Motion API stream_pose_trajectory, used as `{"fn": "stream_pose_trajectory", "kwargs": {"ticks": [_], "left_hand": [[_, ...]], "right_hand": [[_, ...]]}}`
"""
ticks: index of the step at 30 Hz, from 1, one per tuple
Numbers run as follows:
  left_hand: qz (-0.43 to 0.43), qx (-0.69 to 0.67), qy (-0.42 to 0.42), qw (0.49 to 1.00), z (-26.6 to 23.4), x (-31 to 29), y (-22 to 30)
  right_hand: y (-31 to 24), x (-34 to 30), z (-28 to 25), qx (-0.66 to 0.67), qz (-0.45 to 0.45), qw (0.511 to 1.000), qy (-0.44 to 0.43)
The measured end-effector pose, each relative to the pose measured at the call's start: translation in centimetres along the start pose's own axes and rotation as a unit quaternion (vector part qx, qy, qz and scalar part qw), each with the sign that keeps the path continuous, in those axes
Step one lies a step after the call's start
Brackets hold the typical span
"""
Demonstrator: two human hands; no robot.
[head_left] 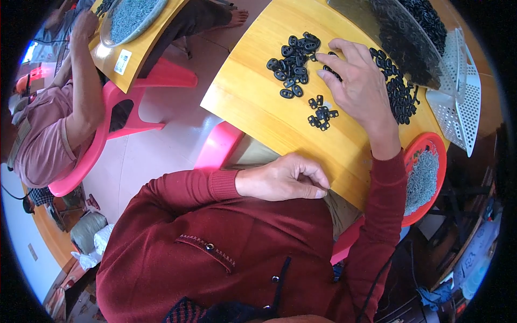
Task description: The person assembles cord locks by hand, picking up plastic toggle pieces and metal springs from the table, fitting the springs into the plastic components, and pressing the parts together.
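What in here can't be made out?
All in the head view:
Left grip: its curl hides whether anything is inside.
Black piece by the right grip: partly covered by fingers; pinched or loose is unclear.
Clear bowl: cut off by the top edge.
Co-worker's hand: too blurred to show what it touches.
Grey pieces in the red bowl: too small to tell apart.

The head view looks steeply down from the wearer's brow, close enough that the maroon sweater [269, 231] fills much of the frame around 6 o'clock. It faces the work area, with the left hand [288, 178] near the centre and the right hand [355, 81] towards 2 o'clock over the yellow table [245, 75], while its wide, rim-bending reach takes in a farther seated person [54, 118] between 9 and 10 o'clock
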State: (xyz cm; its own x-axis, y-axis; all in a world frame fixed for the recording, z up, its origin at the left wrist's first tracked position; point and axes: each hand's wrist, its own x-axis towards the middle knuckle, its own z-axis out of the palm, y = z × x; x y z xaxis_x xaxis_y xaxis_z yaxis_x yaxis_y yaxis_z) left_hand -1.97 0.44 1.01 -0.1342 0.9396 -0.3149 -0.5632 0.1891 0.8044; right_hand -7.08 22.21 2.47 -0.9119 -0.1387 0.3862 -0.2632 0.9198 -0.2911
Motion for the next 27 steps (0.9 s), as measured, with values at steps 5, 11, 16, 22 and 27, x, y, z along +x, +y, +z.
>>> {"fn": "stream_pose_trajectory", "kwargs": {"ticks": [5,11,16,22,27], "left_hand": [[0.0,0.005,0.001,1.0,0.0,0.0,0.0],[-0.017,0.04,-0.027,0.999,-0.4,0.1,0.0],[-0.005,0.031,-0.025,0.999,-0.3,0.1,-0.2],[-0.009,0.02,-0.03,0.999,-0.2,0.2,-0.2],[0.019,0.012,-0.001,1.0,0.0,0.2,-0.5]], "right_hand": [[-0.3,0.1,-0.1,-0.003,0.005,1.0,-0.003],[-0.6,-0.3,-0.3,0.005,0.0,1.0,-0.014],[-0.7,-1.2,-0.6,-0.019,-0.013,0.999,-0.038],[-1.9,-2.6,-1.4,-0.016,-0.008,0.999,-0.036],[-2.6,-3.6,-1.9,-0.005,-0.008,0.999,-0.053]]}}
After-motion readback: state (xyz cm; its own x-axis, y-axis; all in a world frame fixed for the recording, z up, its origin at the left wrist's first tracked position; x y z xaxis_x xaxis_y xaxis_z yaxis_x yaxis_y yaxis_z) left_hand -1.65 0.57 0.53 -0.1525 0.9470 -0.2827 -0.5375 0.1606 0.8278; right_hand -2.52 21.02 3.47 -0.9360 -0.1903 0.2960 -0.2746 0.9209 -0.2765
